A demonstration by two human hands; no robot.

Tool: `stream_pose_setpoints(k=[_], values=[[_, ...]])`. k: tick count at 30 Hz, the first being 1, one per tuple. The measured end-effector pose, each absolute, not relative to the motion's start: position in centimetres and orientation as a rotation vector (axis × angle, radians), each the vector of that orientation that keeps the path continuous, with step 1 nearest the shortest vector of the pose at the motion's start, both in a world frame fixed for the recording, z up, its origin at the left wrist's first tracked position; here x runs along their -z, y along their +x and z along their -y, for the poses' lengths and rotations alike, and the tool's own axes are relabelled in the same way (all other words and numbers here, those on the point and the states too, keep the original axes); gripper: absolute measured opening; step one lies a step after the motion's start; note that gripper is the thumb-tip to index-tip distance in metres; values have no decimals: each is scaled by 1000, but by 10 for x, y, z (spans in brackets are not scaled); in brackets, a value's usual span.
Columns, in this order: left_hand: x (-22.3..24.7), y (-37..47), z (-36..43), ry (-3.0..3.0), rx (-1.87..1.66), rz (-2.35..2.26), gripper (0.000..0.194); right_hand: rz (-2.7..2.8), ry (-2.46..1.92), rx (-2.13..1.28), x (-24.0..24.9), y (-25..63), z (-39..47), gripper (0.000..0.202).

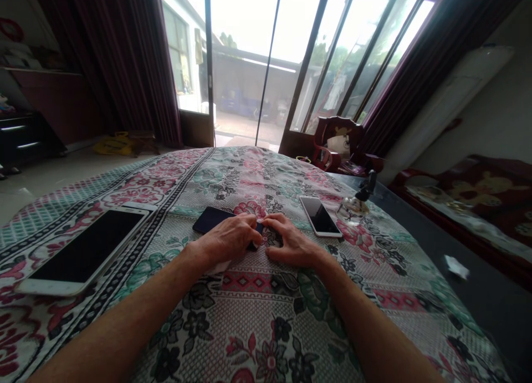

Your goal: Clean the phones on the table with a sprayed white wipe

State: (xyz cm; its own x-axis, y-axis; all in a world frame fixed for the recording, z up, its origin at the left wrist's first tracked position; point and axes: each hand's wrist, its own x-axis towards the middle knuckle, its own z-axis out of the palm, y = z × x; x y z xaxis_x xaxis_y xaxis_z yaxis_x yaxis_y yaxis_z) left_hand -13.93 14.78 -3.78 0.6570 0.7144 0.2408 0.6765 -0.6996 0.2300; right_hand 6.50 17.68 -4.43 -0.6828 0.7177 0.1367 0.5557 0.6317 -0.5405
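Left hand grip: fingers curled in, nearly closed, over one end of the dark phone; can't tell if it pinches the phone or something small. Right hand grip: half open, thumb apart from fingers, fingertips close to that same end, no clear hold. Phone lies flat under and to the left of the left grip. Best handling, probably: steady the body lightly with one hand, work the edge with the other fingertips, no hard push on the glass, keep it flat so it doesn't slide on the cloth.

White bit under the left wrist, unclear what. Floral tablecloth under everything, looks mostly smooth. Big white phone left of the grips, screen dark; smaller white phone right of them, glass jar just beside it. Crumpled paper far right, on a dark surface.

Beyond the grips: red wooden chair, sofa to the right, yellow bag on the floor left, dark curtains, bright glass doors.
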Motion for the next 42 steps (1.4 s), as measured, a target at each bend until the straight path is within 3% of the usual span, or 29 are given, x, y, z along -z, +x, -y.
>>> stream_pose_setpoints(k=[15, 24, 31, 42], values=[[37, -165, -143, 2749, -487, -1159, 29, 2501, -1133, -520, 52, 54, -168, 78], [38, -169, -147, 2698, -577, -1073, 30, 2446, -1097, -373, 62, 47, -171, 64], [36, -167, -146, 2690, -560, -1072, 26, 2539, -1042, -535, 54, 58, -176, 68], [36, -156, -143, 2769, -522, -1048, 27, 2573, -1041, -513, 51, 58, -176, 64]])
